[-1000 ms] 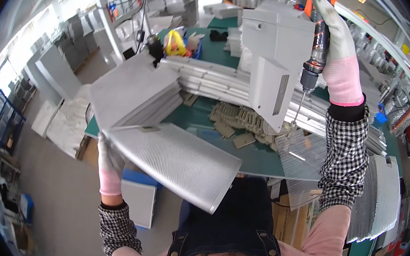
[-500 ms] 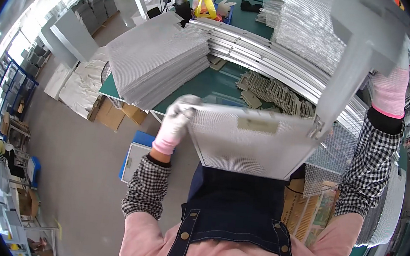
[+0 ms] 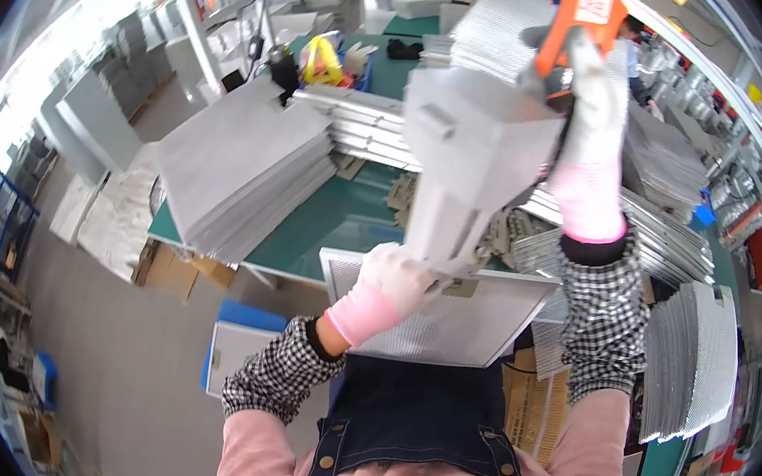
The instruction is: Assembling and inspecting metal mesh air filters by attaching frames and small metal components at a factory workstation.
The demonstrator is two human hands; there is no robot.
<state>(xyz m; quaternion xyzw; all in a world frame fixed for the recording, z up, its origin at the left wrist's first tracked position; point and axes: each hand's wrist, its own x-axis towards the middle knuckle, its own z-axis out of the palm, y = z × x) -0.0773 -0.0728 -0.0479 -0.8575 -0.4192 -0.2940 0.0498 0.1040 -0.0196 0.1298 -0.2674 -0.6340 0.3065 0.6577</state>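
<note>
Work seems to be fixing the top edge of one mesh panel (image 3: 473, 325), which is tilted between the green bench (image 3: 307, 240) and the dark apron (image 3: 420, 407), so the next move calls for keeping that panel still and the tool straight. One right hand (image 3: 594, 121) is wrapped around one orange tool (image 3: 561, 31), beside one grey box (image 3: 483, 129). One left hand (image 3: 390, 285) is curled near the panel's top edge, but I cannot tell what it pinches.
</note>
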